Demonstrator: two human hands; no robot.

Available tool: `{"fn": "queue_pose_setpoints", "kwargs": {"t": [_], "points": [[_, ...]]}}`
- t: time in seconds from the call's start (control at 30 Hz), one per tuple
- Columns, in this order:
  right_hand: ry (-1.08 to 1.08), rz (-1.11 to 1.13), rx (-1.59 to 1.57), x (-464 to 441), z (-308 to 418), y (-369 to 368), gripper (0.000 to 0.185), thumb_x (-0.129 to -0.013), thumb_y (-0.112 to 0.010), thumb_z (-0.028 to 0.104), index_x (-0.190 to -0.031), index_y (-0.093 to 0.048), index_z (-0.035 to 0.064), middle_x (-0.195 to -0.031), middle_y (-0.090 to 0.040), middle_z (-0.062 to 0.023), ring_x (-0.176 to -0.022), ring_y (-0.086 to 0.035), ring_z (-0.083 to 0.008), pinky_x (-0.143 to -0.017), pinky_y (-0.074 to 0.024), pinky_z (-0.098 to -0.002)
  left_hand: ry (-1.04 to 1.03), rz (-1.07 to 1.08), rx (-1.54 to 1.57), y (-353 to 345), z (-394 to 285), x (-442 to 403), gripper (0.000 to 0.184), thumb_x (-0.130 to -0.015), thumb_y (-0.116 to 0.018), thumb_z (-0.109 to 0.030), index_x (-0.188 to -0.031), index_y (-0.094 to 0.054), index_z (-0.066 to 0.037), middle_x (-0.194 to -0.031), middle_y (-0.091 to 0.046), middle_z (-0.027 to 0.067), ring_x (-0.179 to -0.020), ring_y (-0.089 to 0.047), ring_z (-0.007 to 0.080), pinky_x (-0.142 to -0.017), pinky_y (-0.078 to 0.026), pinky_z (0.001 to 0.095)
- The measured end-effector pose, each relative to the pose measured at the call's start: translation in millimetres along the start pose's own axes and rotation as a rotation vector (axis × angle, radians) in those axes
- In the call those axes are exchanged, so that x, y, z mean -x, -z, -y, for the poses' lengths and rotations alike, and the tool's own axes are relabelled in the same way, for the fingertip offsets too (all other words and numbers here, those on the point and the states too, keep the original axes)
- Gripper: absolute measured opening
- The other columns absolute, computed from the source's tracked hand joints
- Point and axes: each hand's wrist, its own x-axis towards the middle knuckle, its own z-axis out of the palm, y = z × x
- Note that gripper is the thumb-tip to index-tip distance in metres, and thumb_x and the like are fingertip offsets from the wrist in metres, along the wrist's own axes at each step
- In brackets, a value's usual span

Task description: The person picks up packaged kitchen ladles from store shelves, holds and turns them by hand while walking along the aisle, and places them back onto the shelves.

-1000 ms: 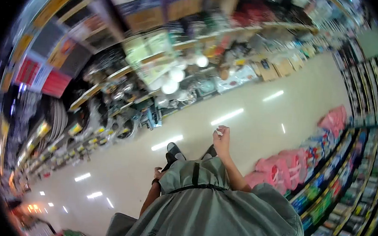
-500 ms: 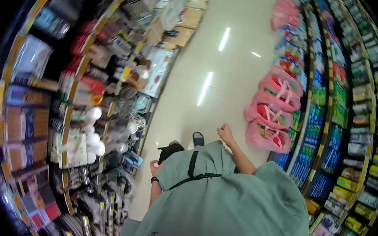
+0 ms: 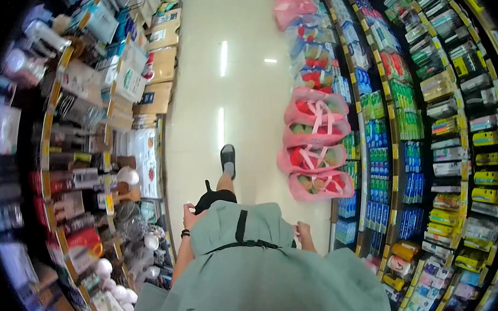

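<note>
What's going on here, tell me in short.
A person in a grey-green top is in a shop aisle, one sandalled foot out ahead. The left hand is beside a black item at the hip; whether it grips it is unclear. The right hand hangs low at the other side, its fingers partly hidden. Neither touches the pink bags lined up by the right-hand shelves.

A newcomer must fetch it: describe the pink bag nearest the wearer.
Find the pale aisle floor. Along the right-hand shelves stands a row of pink bags. Yours is the end one, the only one with no bag on its near side.
</note>
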Motion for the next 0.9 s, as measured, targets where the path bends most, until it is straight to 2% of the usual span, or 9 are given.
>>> {"fn": "queue_pose_setpoints", "kwargs": {"t": [0.07, 0.2, 0.3, 0.33, 0.6, 0.73, 0.77, 0.87, 0.9], "points": [[0.001, -0.037, 0.158, 12, 52, -32, 0.020, -0.085, -0.056, 0.016, -0.095, -0.058, -0.0006, -0.076, -0.063, -0.0114, -0.065, -0.061, -0.0229, -0.058, -0.0509, -0.0386, -0.060, 0.085, -0.059, 1, -56, -53, 0.062, -0.063, -0.083, -0.043, -0.103, -0.044, -0.016, -0.068, -0.060, 0.0100, -0.064, -0.060, 0.0246, -0.058, -0.047, 0.0383], [0.617, 0.209, 0.827, -42, 143, -94, 0.020, -0.081, -0.061, 0.017, -0.078, -0.060, -0.0027, -0.061, -0.056, -0.0088, -0.056, -0.056, -0.0216, -0.055, -0.0469, -0.0384, -0.093, 0.170, -0.128, 15, -156, -110, 0.059, -0.062, -0.083, -0.045, -0.100, -0.047, -0.016, -0.072, -0.062, 0.0125, -0.069, -0.062, 0.0280, -0.063, -0.048, 0.0402], [1.013, 0.071, 0.386, -31, 248, -175, 0.031, -0.081, -0.061, 0.022, -0.067, -0.056, -0.0048, -0.055, -0.050, -0.0132, -0.052, -0.053, -0.0266, -0.053, -0.0423, -0.0427, -0.126, 0.190, -0.197, 25, -204, -149, 0.059, -0.062, -0.083, -0.045, -0.101, -0.048, -0.017, -0.075, -0.064, 0.0119, -0.071, -0.063, 0.0268, -0.065, -0.049, 0.0403], [0.766, -0.006, 0.575, -4, 298, -199, 0.034, -0.084, -0.061, 0.026, -0.066, -0.053, -0.0023, -0.057, -0.048, -0.0021, -0.057, -0.046, -0.0146, -0.056, -0.0415, -0.0351, -0.159, 0.191, -0.212, 22, -203, -170, 0.058, -0.062, -0.083, -0.046, -0.101, -0.049, -0.017, -0.076, -0.065, 0.0115, -0.070, -0.063, 0.0264, -0.065, -0.049, 0.0402], [0.740, -0.093, 0.278, -16, 436, -283, 0.036, -0.088, -0.055, 0.026, -0.099, -0.058, -0.0079, -0.082, -0.063, -0.0142, -0.077, -0.059, -0.0221, -0.070, -0.0458, -0.0386, -0.139, 0.290, -0.139, 24, -232, -319, 0.056, -0.063, -0.084, -0.043, -0.100, -0.051, -0.017, -0.082, -0.066, 0.0127, -0.075, -0.063, 0.0244, -0.071, -0.049, 0.0387], [0.614, -0.178, 0.433, -88, 428, -294, 0.026, -0.081, -0.056, 0.021, -0.078, -0.055, -0.0045, -0.069, -0.056, -0.0157, -0.066, -0.057, -0.0258, -0.060, -0.0432, -0.0427, -0.208, 0.417, 0.213, 27, -284, -367, 0.037, -0.074, -0.078, -0.012, -0.099, -0.050, -0.011, -0.081, -0.062, 0.0073, -0.069, -0.060, 0.0138, -0.059, -0.048, 0.0282], [0.516, -0.150, 0.435, -100, 430, -295, 0.026, -0.081, -0.056, 0.022, -0.078, -0.056, -0.0039, -0.069, -0.056, -0.0155, -0.066, -0.057, -0.0257, -0.060, -0.0433, -0.0429, -0.559, 0.247, -0.033, 30, -317, -369, 0.031, -0.077, -0.071, -0.001, -0.099, -0.050, -0.009, -0.077, -0.058, 0.0041, -0.066, -0.056, 0.0091, -0.054, -0.045, 0.0223], [0.208, -0.063, 0.228, -110, 446, -296, 0.025, -0.080, -0.056, 0.023, -0.078, -0.058, -0.0019, -0.070, -0.058, -0.0149, -0.066, -0.058, -0.0253, -0.059, -0.0437, -0.0436, -0.336, 0.276, 0.193, 42, -393, -384, 0.034, -0.076, -0.075, -0.005, -0.100, -0.050, -0.008, -0.080, -0.058, 0.0044, -0.064, -0.054, 0.0113, -0.057, -0.047, 0.0263], [0.137, -0.047, 0.163, -115, 456, -304, 0.025, -0.080, -0.055, 0.023, -0.079, -0.059, -0.0013, -0.071, -0.058, -0.0147, -0.066, -0.058, -0.0252, -0.058, -0.0438, -0.0438, -0.391, 0.156, -0.091, 51, -413, -401, 0.038, -0.075, -0.078, -0.010, -0.101, -0.050, -0.008, -0.086, -0.059, 0.0048, -0.072, -0.056, 0.0142, -0.064, -0.049, 0.0292]]}}
